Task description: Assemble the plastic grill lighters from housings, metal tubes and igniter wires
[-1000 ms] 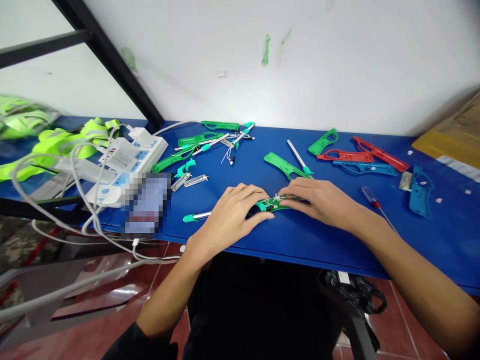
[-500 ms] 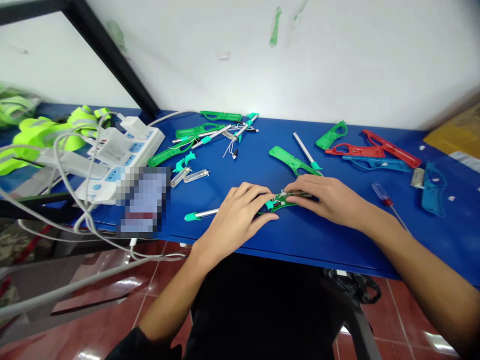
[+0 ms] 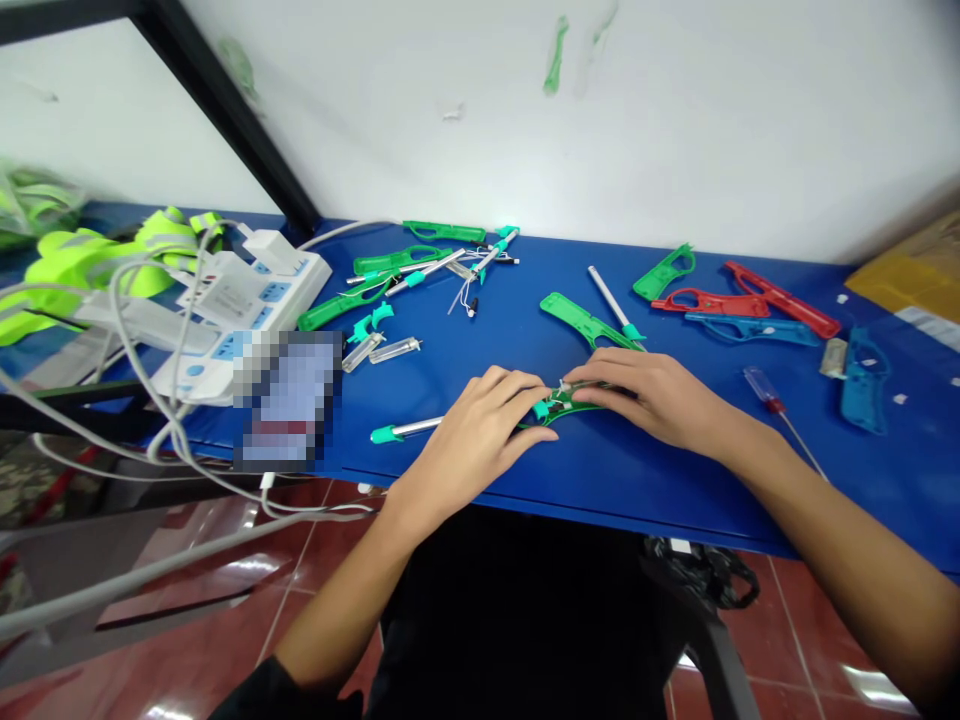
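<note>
In the head view, a green lighter casing [image 3: 560, 408] with small parts inside lies low over the front of the table. Closed around its left end is my left hand [image 3: 480, 430], thumb below and fingers above. My right hand [image 3: 656, 398] pinches its right end, thumb under the bent fingers. A metal tube with a teal end [image 3: 416, 428] sticks out to the left from beneath my left hand. Just beyond my right hand lie a loose green casing half [image 3: 581, 318] and another metal tube [image 3: 609, 298]. My fingers hide much of the held casing.
Green casings and tubes [image 3: 420, 265] lie at the back, clear reservoirs [image 3: 394, 350] nearer. Red casings [image 3: 712, 302], a blue casing [image 3: 864, 380] and a screwdriver [image 3: 772, 400] lie right. A power strip [image 3: 300, 290], cables and a blurred-out phone [image 3: 292, 400] stand left.
Both hands keep their hold on the green lighter casing in nearly the same place. My right fingers have shifted very slightly; the view has moved a little.
</note>
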`<act>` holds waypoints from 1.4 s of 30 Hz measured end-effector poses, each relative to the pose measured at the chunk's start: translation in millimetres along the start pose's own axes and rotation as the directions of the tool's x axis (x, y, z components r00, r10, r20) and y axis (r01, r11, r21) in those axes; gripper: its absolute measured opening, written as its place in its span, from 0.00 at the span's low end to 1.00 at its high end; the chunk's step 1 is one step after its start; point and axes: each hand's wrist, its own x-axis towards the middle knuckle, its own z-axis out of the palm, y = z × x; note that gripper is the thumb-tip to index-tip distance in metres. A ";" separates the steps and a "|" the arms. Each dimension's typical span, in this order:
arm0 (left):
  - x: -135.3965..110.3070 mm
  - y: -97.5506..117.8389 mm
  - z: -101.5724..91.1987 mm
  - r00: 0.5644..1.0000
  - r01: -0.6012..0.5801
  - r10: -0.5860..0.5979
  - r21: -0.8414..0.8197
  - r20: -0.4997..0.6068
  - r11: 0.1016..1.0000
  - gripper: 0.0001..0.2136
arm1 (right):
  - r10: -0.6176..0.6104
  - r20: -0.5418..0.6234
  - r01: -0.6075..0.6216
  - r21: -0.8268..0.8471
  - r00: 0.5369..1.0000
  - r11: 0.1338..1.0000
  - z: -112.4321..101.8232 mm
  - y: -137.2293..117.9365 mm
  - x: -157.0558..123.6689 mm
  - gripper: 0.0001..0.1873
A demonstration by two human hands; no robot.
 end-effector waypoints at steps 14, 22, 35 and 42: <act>0.4 -2.2 1.0 1.000 -0.010 0.010 -0.012 0.006 1.000 0.18 | -0.010 0.020 0.010 -0.007 1.000 1.000 -0.7 0.7 -1.9 0.19; 0.3 -1.3 0.2 1.000 0.000 0.000 -0.005 0.015 1.000 0.19 | -0.061 -0.002 0.061 -0.094 0.998 0.994 2.7 0.1 -0.5 0.18; 0.8 -1.0 0.2 1.000 -0.001 0.001 0.004 0.025 1.000 0.19 | -0.108 -0.066 0.100 -0.123 0.992 0.987 7.3 -0.6 -2.3 0.18; 0.8 0.1 -0.4 1.000 0.004 -0.004 -0.009 0.026 1.000 0.19 | -0.114 -0.083 0.105 -0.102 0.990 0.989 11.8 -0.7 -1.3 0.16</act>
